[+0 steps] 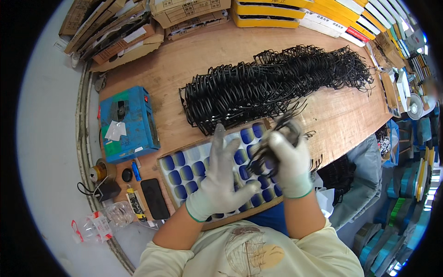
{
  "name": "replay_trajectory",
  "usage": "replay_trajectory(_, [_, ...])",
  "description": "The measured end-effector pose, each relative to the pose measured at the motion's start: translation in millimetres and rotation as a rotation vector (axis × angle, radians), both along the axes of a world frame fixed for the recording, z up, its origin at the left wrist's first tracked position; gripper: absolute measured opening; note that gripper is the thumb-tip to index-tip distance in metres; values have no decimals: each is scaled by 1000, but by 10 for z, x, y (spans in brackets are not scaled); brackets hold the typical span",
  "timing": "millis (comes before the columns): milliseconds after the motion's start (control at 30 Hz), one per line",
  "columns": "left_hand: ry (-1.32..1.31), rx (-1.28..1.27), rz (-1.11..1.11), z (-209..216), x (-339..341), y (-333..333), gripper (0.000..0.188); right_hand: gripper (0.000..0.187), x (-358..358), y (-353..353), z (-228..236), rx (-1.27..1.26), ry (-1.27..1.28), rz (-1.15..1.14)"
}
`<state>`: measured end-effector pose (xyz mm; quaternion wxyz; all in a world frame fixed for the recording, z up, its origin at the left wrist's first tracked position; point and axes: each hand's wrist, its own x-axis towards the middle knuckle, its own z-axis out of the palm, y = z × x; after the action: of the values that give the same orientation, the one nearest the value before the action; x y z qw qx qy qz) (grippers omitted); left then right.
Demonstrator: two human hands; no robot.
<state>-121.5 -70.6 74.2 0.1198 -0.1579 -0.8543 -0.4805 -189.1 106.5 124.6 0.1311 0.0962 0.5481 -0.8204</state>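
Observation:
My right hand (290,161), in a white glove, grips a bunch of black glasses frames (288,123), blurred by motion. Its fingers are closed around them, above the right part of a shallow cardboard box (217,225). My left hand (218,180), gloved too, is over the middle of this box with fingers spread and nothing in them. Rows of blue-tinted lenses (186,172) lie on white lining in the box, some hidden by my hands. Just beyond stretches a long heap of black glasses frames (258,85), packed side by side and running off to the right.
Left on the wooden table (152,69) stand a blue box-shaped device (129,123), a black phone (155,199) and a blue lighter-like item (136,171). A clear plastic bottle (104,224) lies at lower left. Cardboard boxes (191,13) and yellow trays (267,21) line the back.

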Motion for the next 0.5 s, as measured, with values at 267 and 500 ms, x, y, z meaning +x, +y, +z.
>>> replay_trajectory(267, [-301,377,433,-438,-189,-498,81,34,-1880,427,184,684,311,133])
replay_trajectory(500, [-851,729,754,-764,-926,-1129,83,93,-2333,36,-677,1196,313,534])
